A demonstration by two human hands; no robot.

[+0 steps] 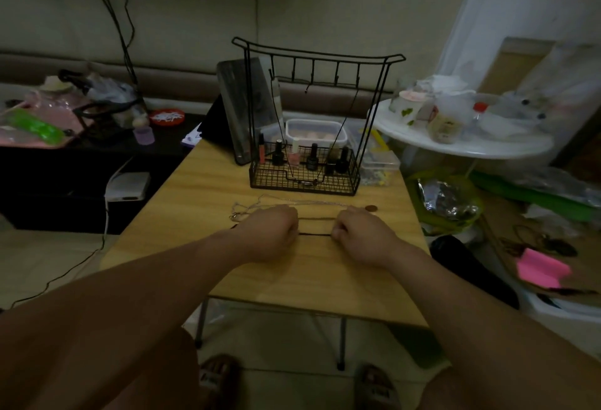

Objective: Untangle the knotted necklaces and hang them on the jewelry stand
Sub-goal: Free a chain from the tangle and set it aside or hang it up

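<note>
A black wire jewelry stand (320,61) rises at the back of the small wooden table (201,182), with a dark necklace (348,123) hanging from its hooks into the basket base. My left hand (274,234) and my right hand (361,235) rest side by side on the table, fingers curled. Each pinches an end of a dark cord necklace (315,226) stretched between them in two strands. A silver chain necklace (292,203) lies on the table just behind my hands, its clasp end to the left.
Several nail polish bottles (312,157) stand in the stand's basket. A brown coin-like disc (370,208) lies by my right hand. A plastic tub (315,131) and a tablet (234,110) sit behind. A white round table (461,143) crowds the right.
</note>
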